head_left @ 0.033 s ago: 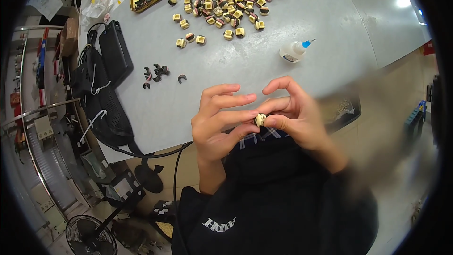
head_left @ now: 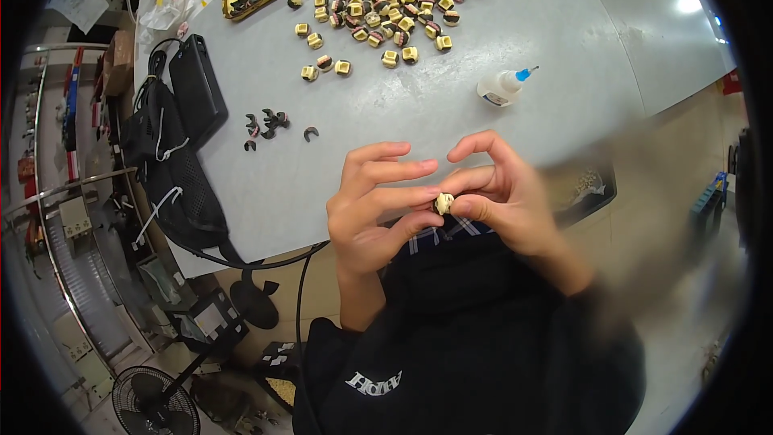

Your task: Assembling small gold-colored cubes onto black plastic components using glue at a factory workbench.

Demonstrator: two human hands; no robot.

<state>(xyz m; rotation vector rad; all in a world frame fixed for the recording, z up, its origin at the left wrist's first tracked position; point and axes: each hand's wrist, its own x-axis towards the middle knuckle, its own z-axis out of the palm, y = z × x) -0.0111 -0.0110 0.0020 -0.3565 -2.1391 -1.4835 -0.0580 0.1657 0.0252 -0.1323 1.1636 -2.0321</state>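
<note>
Cream part (head_left: 444,204) mostly hidden | left hand (head_left: 372,209) pinching it | right hand (head_left: 503,197) pinching it, blurred

Both hands met at the middle of the view, fingertips facing. The left hand (head_left: 370,209) had its thumb and lower fingers pinched inward, its upper fingers spread straight. The right hand (head_left: 503,193) curled, index arched above its thumb, its forearm blurred.

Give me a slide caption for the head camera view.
Both hands, left hand and right hand, pinch a small cream part above the grey table.
</note>
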